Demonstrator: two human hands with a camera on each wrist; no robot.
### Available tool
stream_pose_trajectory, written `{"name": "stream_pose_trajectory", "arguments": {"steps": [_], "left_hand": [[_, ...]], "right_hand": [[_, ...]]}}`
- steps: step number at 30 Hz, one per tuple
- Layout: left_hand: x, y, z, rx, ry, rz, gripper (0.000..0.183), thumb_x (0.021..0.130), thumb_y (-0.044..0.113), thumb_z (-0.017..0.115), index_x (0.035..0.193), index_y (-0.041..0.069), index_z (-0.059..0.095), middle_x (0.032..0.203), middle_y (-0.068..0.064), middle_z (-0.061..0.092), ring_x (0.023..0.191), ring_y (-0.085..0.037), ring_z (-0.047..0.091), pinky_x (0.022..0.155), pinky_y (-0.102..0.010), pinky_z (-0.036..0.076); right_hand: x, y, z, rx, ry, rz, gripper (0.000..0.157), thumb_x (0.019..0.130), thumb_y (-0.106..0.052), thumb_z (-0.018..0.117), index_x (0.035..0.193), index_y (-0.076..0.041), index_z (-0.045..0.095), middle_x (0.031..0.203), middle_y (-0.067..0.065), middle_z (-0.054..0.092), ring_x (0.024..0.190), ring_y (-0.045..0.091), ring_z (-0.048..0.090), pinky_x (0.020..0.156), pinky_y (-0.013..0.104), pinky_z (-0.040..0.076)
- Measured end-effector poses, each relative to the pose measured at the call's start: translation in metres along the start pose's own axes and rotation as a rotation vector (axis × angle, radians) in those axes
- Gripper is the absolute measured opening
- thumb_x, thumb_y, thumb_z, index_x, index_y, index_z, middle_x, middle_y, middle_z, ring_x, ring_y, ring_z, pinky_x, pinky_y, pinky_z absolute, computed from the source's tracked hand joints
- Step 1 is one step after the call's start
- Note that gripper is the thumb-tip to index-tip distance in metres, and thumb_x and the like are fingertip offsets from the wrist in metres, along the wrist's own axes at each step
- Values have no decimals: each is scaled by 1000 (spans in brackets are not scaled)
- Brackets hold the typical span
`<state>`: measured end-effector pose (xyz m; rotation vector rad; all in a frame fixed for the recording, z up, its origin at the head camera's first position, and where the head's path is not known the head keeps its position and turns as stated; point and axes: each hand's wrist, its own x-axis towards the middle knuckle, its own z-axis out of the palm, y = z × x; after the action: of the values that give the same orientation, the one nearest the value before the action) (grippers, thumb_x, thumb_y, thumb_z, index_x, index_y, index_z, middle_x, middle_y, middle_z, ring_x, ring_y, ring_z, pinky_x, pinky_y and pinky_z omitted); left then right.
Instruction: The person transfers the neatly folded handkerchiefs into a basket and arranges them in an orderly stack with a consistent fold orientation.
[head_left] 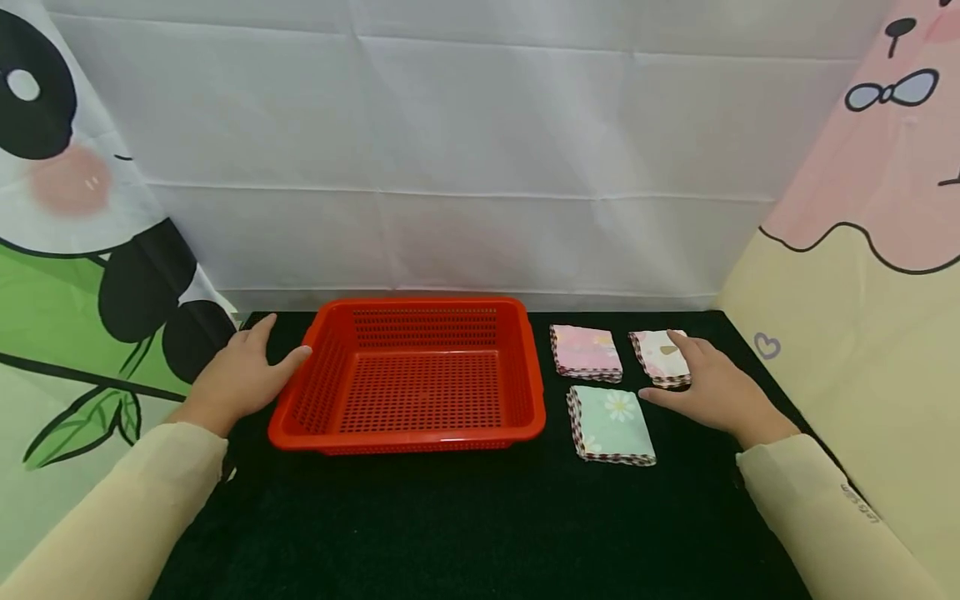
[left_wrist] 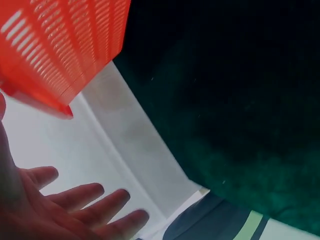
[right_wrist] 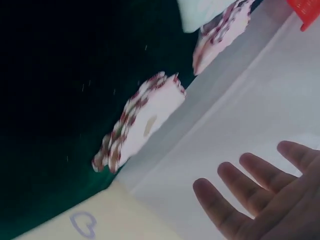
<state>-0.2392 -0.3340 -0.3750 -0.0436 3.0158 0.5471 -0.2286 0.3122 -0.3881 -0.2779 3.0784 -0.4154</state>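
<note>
At the far left, a cloth hanging printed with a panda (head_left: 75, 183) is seen beside the table (head_left: 465, 525), which is covered in dark green fabric. In front of it a left hand (head_left: 243, 375) is extended from a cream sleeve (head_left: 127, 508); its fingers are spread and fairly straight, its thumb is held out sideways, and nothing is gripped. The thumb is seen over the left rim of a red perforated plastic basket (head_left: 405, 442); whether the rim is touched cannot be told. The basket is set upright on the table, left of centre, with a plain white backdrop (head_left: 480, 150) hung behind.

To the right of the basket, three folded cloths with checked edging are laid flat on the table. A pink flowered cloth (head_left: 585, 352) is placed nearest the backdrop, beside the basket. A mint-green daisy cloth (head_left: 613, 423) is placed closer to the front, slightly to its right. Farther right, a white patterned cloth (head_left: 656, 354) is partly covered from the head view by the right hand (head_left: 716, 387). That hand's fingers and thumb are held well apart, with nothing grasped; in the right wrist view its fingers are shown clear of the white patterned cloth. At the far right, a yellow-and-pink cartoon hanging (head_left: 862, 292) is seen.
</note>
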Motion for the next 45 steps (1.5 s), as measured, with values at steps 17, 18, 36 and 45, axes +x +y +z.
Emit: {"name": "stream_pose_trajectory", "arguments": {"steps": [17,18,36,45], "left_hand": [[2,9,13,-260,-82,-63,66,107,43,43,148,-9,35,126,-29,57,95,-31,67,75,-43,61],[3,10,14,-288,-85,-71,64,107,39,43,148,-9,35,125,-28,57,94,-29,68,75,-41,61],[5,28,23,-364,-75,-142,58,106,29,38,152,-6,33,121,-24,59,83,-24,69,68,-38,62],[9,35,31,-343,-54,-163,53,107,29,38,148,-4,39,116,-21,61,85,-27,67,68,-37,62]], "right_hand": [[1,-4,55,253,-200,113,111,86,-66,72,157,6,26,153,36,36,135,55,41,105,72,37],[1,-5,56,267,-210,120,110,87,-66,72,157,6,27,150,37,39,132,54,44,104,71,39],[6,-9,52,764,-313,440,72,105,-45,56,145,12,39,134,33,53,113,41,61,86,44,60],[3,0,55,902,-354,456,67,106,-42,53,148,9,41,138,30,52,114,38,61,89,43,59]]}}
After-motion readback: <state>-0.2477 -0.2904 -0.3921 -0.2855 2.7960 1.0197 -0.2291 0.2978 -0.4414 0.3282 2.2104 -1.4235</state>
